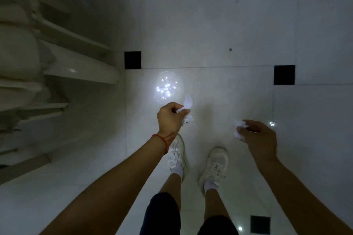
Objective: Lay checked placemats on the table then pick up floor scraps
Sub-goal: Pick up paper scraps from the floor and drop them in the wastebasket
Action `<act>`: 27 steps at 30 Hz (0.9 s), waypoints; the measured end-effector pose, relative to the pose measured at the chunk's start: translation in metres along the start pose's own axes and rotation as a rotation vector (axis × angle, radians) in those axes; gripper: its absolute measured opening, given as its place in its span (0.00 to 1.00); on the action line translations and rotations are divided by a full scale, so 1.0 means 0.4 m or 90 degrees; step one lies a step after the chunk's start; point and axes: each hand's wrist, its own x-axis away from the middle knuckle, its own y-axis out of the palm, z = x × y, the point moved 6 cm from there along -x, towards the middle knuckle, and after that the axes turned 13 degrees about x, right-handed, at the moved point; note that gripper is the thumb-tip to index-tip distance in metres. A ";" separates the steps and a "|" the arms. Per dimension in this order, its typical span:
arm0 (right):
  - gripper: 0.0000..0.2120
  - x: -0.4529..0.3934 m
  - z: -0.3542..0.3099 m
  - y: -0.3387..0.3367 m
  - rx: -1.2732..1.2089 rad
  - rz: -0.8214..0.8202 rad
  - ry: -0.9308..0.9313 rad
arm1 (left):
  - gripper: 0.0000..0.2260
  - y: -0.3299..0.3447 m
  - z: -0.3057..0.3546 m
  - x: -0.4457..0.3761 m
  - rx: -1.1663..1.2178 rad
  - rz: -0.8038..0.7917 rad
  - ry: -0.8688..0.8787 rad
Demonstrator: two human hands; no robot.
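Both hands hang above the pale tiled floor (210,34), each closed on crumpled white scraps: the left hand (170,118), a red string (164,139) at its wrist, pinches a larger wad of paper (187,107), while the right hand (260,137) clutches a smaller wad (239,127), possibly tissue in this dim light. White sneakers (176,155) stand below.

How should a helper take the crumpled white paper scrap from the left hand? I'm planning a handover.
Pinch the loose flap of the crumpled white paper scrap from the far side; it juts past the left hand, whose fingers cover the rest.
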 end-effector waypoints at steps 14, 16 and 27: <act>0.09 0.490 -0.356 -0.195 0.001 -0.002 -0.099 | 0.04 -0.340 0.492 0.454 0.011 0.041 0.119; 0.09 0.535 -0.392 -0.204 -0.003 -0.014 -0.102 | 0.03 -0.389 0.507 0.503 0.004 0.047 0.120; 0.10 0.611 -0.619 -0.186 0.161 -0.153 -0.266 | 0.10 -0.634 0.482 0.723 0.125 0.313 0.047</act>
